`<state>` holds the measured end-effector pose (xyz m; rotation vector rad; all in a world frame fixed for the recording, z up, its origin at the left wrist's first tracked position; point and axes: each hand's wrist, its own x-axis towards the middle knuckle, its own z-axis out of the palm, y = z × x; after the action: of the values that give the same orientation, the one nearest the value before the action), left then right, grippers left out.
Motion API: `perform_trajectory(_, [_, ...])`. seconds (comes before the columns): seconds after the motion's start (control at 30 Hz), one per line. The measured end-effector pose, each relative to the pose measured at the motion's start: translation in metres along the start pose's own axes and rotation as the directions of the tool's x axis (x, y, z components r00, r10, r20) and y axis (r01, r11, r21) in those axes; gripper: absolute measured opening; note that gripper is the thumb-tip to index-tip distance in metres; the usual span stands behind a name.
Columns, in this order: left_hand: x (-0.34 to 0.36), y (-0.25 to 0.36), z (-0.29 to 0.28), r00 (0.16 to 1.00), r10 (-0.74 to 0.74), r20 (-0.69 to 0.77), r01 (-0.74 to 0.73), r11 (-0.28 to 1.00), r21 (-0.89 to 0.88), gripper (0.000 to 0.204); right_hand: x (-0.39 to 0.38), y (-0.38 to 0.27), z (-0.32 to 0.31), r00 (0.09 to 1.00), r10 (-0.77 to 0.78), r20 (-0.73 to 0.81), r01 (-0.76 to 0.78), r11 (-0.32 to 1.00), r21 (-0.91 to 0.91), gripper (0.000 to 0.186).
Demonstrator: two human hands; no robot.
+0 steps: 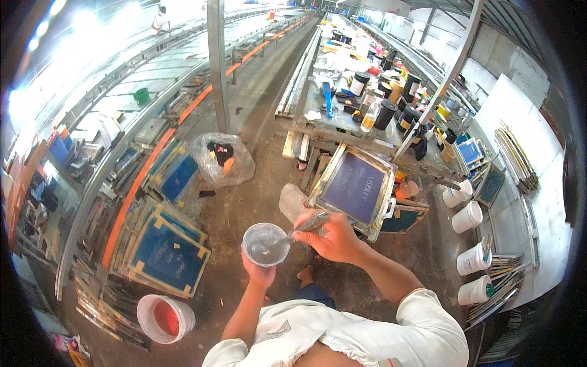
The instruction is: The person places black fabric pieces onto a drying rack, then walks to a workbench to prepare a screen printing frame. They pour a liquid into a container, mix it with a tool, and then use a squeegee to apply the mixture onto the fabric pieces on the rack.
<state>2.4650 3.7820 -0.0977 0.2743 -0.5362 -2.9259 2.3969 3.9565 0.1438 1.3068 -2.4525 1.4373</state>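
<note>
Your left hand (260,273) had its fingers clamped around a plastic tub (266,264) before you, base hidden; your right hand (332,237) clasped a stirrer (313,222), its tip indistinct against grey paste (262,246).

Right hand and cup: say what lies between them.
In the head view, a grey tool bridges the gap, gripped by the right hand and reaching into the cup.

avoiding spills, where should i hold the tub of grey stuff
Hold the tub by its outer wall, probably from the lower left: it's open-topped, the left hand cups it there, and the right hand holds a tool over the right rim.
</note>
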Motion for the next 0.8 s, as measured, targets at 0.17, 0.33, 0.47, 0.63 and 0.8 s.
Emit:
perform_trajectory(0.17, [-0.003,0.003,0.008,0.998,-0.038,0.056,0.042,0.996,-0.074,0.046,0.003,-0.005,0.008,1.0,0.003,0.002,-0.004,0.99,0.144,0.019])
perform_trajectory(0.33, [-0.008,0.005,0.007,0.994,-0.047,0.103,0.056,0.994,-0.092,0.046,0.0,0.009,0.009,0.996,-0.026,-0.089,0.032,0.997,0.063,0.017])
perform_trajectory(0.47, [-0.012,0.007,0.011,1.0,0.002,0.02,-0.003,0.997,0.076,0.051,-0.008,-0.005,0.002,0.997,0.072,0.021,-0.074,0.994,0.076,0.018])
perform_trajectory(0.63, [-0.004,-0.012,-0.012,0.999,-0.038,-0.036,0.038,0.999,-0.005,0.059,-0.002,-0.002,0.012,0.996,-0.035,-0.078,0.046,0.988,0.146,0.019])
perform_trajectory(0.8, [-0.006,-0.004,0.003,0.998,-0.008,-0.055,0.01,0.999,0.039,0.059,-0.005,0.002,0.0,0.999,-0.012,-0.032,0.013,1.0,0.026,0.019])
